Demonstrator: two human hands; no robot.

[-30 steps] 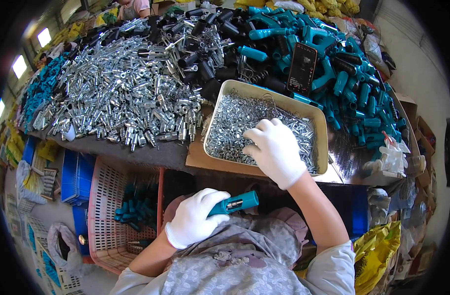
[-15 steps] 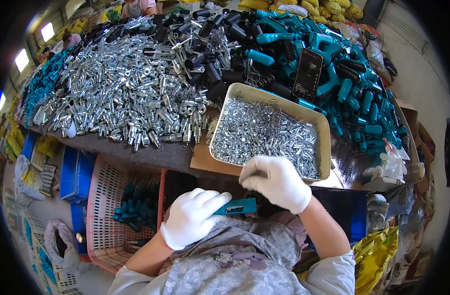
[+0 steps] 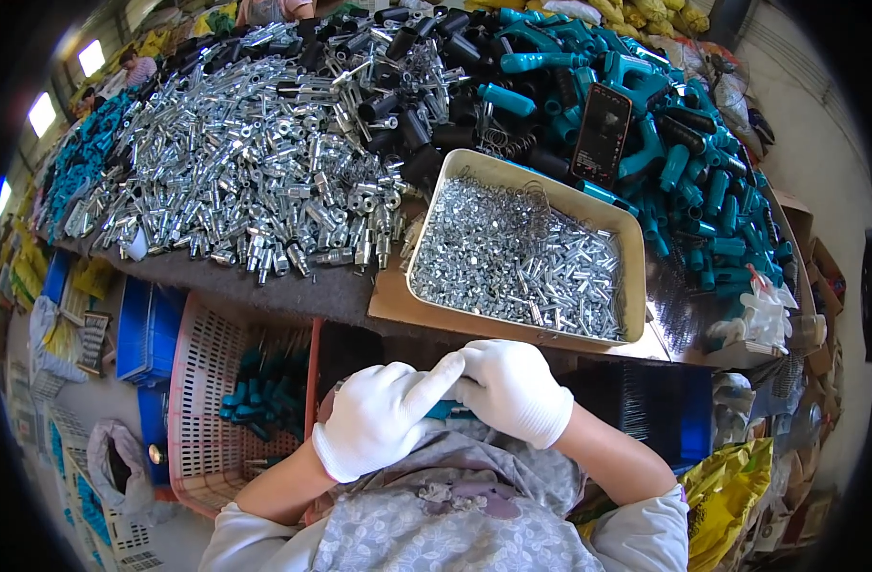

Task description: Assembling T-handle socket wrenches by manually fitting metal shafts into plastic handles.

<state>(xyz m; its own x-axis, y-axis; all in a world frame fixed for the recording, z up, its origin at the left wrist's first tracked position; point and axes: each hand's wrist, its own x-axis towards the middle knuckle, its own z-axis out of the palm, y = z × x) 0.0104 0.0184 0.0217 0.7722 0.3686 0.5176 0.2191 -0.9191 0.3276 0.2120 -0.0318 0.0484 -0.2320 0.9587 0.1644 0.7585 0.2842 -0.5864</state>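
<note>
In front of my waist, both hands in white knitted gloves come together around a teal plastic tool housing [image 3: 443, 410]. My left hand [image 3: 374, 419] grips the housing from the left, its index finger stretched along toward the other hand. My right hand [image 3: 514, 393] is closed at the housing's right end, fingertips meeting the left ones. Whatever the right fingers pinch, if anything, is hidden. Just beyond the hands stands a cream tray [image 3: 522, 327], holding many small metal pins and nuts [image 3: 493, 253] plus some thin springs.
A heap of silvery metal fittings [image 3: 255, 172] covers the bench at left. Teal housings [image 3: 669, 176] pile up at right, with a phone [image 3: 603, 133] propped against them. Below left, a pink crate [image 3: 195, 381] holds teal pieces. White gloves [image 3: 765, 319] lie at the right edge.
My right hand has come down and left from the tray's front edge to the teal housing. The housing, plainly visible before, is now mostly covered by both hands.
</note>
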